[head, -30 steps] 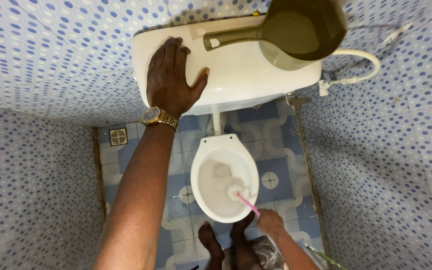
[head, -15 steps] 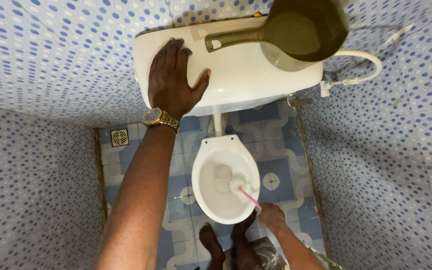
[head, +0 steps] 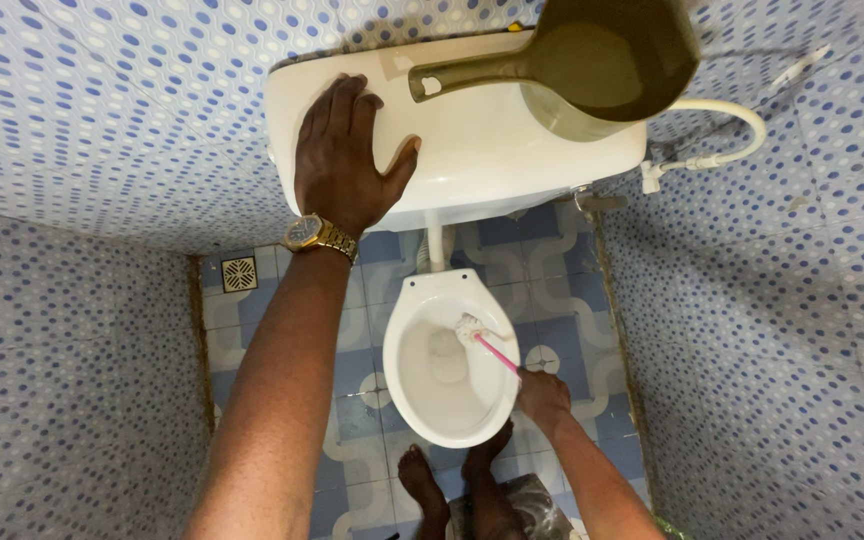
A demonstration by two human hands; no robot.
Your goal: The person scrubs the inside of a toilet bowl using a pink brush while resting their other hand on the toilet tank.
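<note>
While our right hand [head: 542,392] grips the pink brush [head: 482,338] against the bowl's [head: 407,395] far right rim, hard scrubbing could flick water out. Our left hand [head: 344,155] lies flat and open on the cistern [head: 492,150]; leaning could jolt the olive jug [head: 602,60].

brush handle end [head: 512,364] hidden in right grip [head: 542,395], olive jug [head: 607,60] cut off at top edge

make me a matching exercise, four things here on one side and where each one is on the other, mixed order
Things:
1. left hand
2. right hand
3. brush head
4. green jug

Places:
A. on the tank's right end
B. flat on the tank's lid
C. gripping the pink handle
D. at the bowl's upper right rim

Pairs: 1-B, 2-C, 3-D, 4-A
</note>
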